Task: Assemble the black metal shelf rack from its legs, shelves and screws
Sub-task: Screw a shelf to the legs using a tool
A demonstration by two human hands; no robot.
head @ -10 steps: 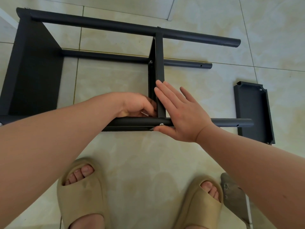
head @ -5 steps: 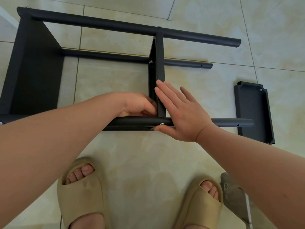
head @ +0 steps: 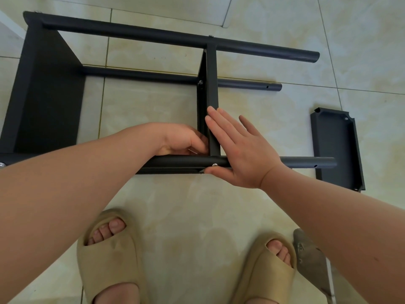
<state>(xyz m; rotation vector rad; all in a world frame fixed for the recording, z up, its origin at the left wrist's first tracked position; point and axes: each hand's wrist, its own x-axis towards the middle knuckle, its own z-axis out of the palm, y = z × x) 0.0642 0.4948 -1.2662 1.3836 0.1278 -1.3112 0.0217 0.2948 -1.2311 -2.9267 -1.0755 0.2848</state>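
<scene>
At the joint of middle shelf (head: 212, 84) and near leg (head: 306, 162), fingers first. The left hand (head: 182, 141) is curled in tight against the shelf's left face, and a thin bright tool (head: 192, 151), probably a small key, is pinched in it. The tool's tip is hidden. The right hand (head: 243, 154) is spread, fingers (head: 219, 126) straight and pressed flat against the shelf's right face. The thumb is tucked under the near leg, just beside a screw (head: 214, 165) seated in that leg.

The rack is laid on its side on the floor (head: 197, 205). An end shelf (head: 43, 95) is already fixed at the left, and two far legs (head: 153, 36) are joined to both shelves. One loose shelf (head: 337, 148) lies flat on the floor to the right, just beyond the open leg ends. Empty holes are seen near those ends, so roughly a third of the job is judged left.

Step in hand, as judged: this corner's screw is being tightened.

- The shelf should be kept square to the leg by the flat hand while the tool is turned.
- Pressure is best held near the joint, not out along the shelf.
- The screw should be snugged only after the holes are lined up, or the thread may be crossed.
- The thumb should be kept clear of the screw head.
</scene>
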